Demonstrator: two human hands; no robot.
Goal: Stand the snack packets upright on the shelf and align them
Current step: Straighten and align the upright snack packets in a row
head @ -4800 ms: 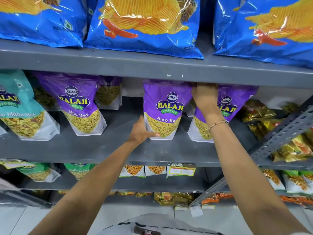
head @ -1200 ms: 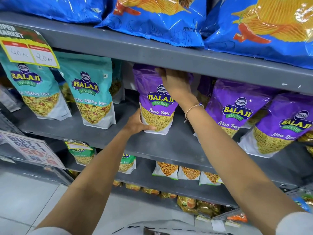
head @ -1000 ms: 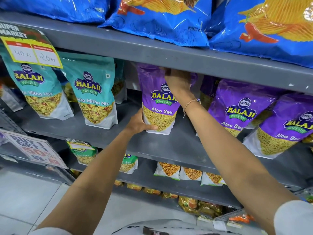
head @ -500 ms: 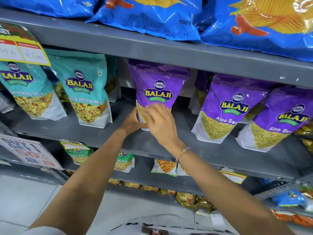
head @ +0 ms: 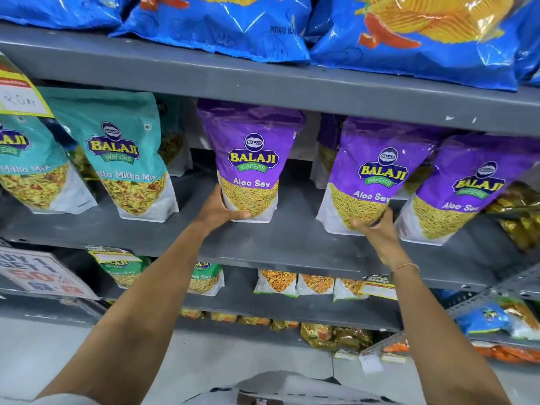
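Observation:
Three purple Aloo Sev packets stand in a row on the grey middle shelf (head: 292, 244). My left hand (head: 220, 210) grips the bottom left corner of the leftmost purple packet (head: 252, 159), which stands upright. My right hand (head: 375, 230) holds the bottom of the middle purple packet (head: 377, 171), which leans to the right. The third purple packet (head: 470, 188) leans the same way at the far right, touching nothing of mine. Two teal Mitha Mix packets (head: 122, 153) stand upright to the left. More purple packets show behind the front row.
Large blue chip bags (head: 233, 27) fill the shelf above. A yellow price tag (head: 20, 95) hangs at the upper left. Gold packets (head: 523, 220) crowd the right end. Lower shelves hold small green and orange packets (head: 277, 280); a promo sign (head: 38, 273) sits lower left.
My right hand left the top of the leftmost purple packet, came down and moved right to the base of the middle purple packet. My left hand stayed on the leftmost packet's corner.

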